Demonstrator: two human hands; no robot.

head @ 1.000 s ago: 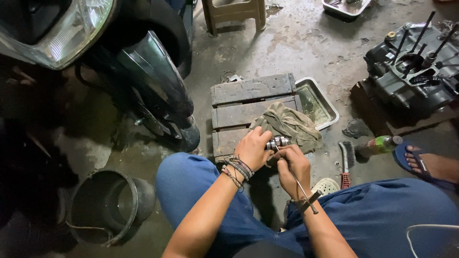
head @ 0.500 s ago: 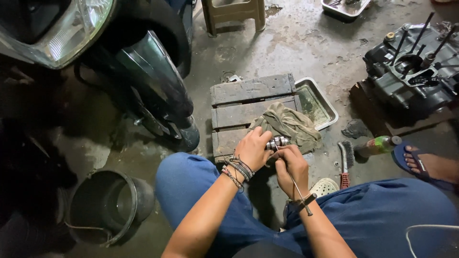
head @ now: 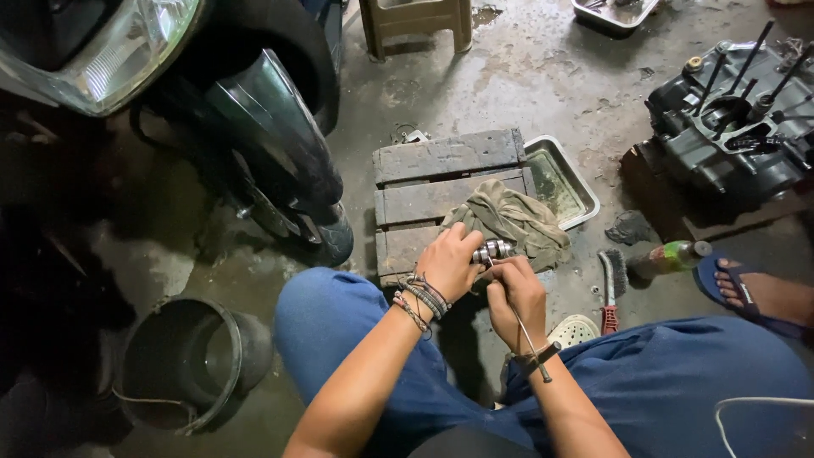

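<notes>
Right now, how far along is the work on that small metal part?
Done: engine case sits opened, studs bare. In hand: left hand grips the small metal part over the rag; right hand works a thin rod at it. Left: part not yet refitted.

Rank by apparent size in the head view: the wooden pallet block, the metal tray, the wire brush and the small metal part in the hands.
1. Grey slatted wooden pallet block
2. Rectangular shiny metal tray
3. Red-handled wire brush
4. Small silvery metal part, partly hidden by the hands

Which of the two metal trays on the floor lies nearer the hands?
The tray beside the wooden pallet, just past the rag; the other tray sits far off at the top edge.
</notes>
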